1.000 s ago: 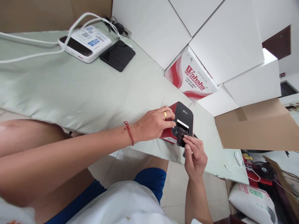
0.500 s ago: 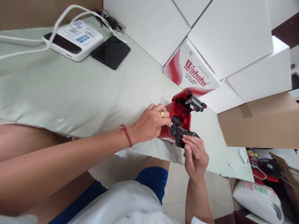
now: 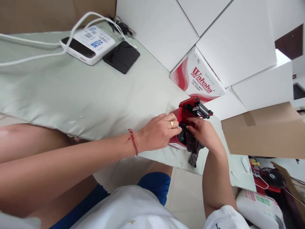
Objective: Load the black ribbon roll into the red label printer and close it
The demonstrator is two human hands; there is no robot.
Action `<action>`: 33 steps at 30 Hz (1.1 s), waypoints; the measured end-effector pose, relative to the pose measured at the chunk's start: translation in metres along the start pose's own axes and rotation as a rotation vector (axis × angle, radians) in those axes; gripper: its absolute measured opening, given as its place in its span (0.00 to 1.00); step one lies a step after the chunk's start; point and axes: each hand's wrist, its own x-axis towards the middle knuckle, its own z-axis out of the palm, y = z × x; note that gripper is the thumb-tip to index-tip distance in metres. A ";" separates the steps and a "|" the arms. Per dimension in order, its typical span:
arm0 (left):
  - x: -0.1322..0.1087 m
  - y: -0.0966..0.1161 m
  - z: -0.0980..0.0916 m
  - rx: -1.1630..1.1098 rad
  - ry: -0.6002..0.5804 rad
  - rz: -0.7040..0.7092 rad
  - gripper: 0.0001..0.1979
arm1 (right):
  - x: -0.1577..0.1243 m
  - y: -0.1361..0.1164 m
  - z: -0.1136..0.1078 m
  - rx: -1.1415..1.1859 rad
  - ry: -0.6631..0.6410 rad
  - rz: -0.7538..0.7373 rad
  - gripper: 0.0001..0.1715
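A small red machine (image 3: 175, 115) sits on the pale-covered table, its hinged lid (image 3: 188, 102) raised and a black-and-grey roller part (image 3: 202, 111) under the lid. My left hand (image 3: 162, 132), with a gold ring and a red string bracelet, is closed over the near left wall, fingertips at the opening. From the other side my right hand (image 3: 203, 132) reaches into the machine, thumb and finger around something dark inside that I cannot make out. A dark film strip (image 3: 192, 143) spills over the machine's edge below my right hand, its crumpled end hanging down.
Behind the machine stands a Wahaha carton (image 3: 197, 76) against white boxes (image 3: 235, 44). A brown carton (image 3: 264, 130) is at the right. A white device (image 3: 95, 44) with cables, a black phone (image 3: 122, 57) and keys (image 3: 120, 25) lie at the back left.
My right hand has left the dark film's flat end and moved up into the machine. The film now hangs lower over the edge. My left hand stays at the wall. The view has shifted slightly.
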 end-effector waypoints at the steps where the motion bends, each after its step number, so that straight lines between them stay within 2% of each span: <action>1: 0.000 0.000 -0.002 0.011 -0.017 0.000 0.13 | 0.008 -0.002 -0.001 -0.078 -0.091 -0.005 0.21; 3: -0.001 0.001 -0.005 0.032 -0.058 -0.002 0.13 | 0.021 -0.007 0.001 -0.191 -0.226 -0.010 0.22; 5: -0.002 0.001 -0.007 0.048 -0.093 -0.005 0.13 | 0.028 -0.010 0.003 -0.239 -0.272 0.018 0.20; 7: -0.004 0.001 -0.009 0.055 -0.115 -0.009 0.14 | 0.029 -0.012 0.006 -0.239 -0.253 0.048 0.20; 9: -0.006 0.000 -0.009 0.055 -0.121 -0.008 0.15 | 0.024 -0.012 0.005 -0.194 -0.180 0.061 0.20; 14: -0.009 -0.001 -0.007 0.064 -0.078 0.016 0.17 | -0.024 0.001 -0.023 0.110 0.006 0.139 0.20; 17: -0.008 -0.001 -0.006 0.055 0.011 0.036 0.17 | -0.066 0.024 -0.045 0.343 0.089 0.187 0.26; 20: -0.003 0.001 -0.005 0.047 0.108 0.022 0.14 | -0.097 0.056 -0.050 0.511 0.186 0.247 0.29; 23: 0.000 0.002 -0.004 0.071 0.142 -0.023 0.12 | -0.105 0.084 -0.034 0.517 0.101 0.344 0.31; 26: -0.001 0.001 0.000 0.105 0.160 -0.039 0.25 | -0.095 0.094 -0.002 0.458 -0.085 0.359 0.27; 28: -0.003 0.000 0.003 0.118 0.164 -0.040 0.29 | -0.084 0.093 0.022 0.451 -0.148 0.323 0.25; 31: -0.005 0.000 0.005 0.141 0.135 -0.039 0.29 | -0.073 0.089 0.046 0.457 -0.137 0.301 0.26; 33: -0.005 0.000 0.004 0.148 0.108 -0.047 0.27 | -0.070 0.092 0.052 0.425 -0.079 0.337 0.29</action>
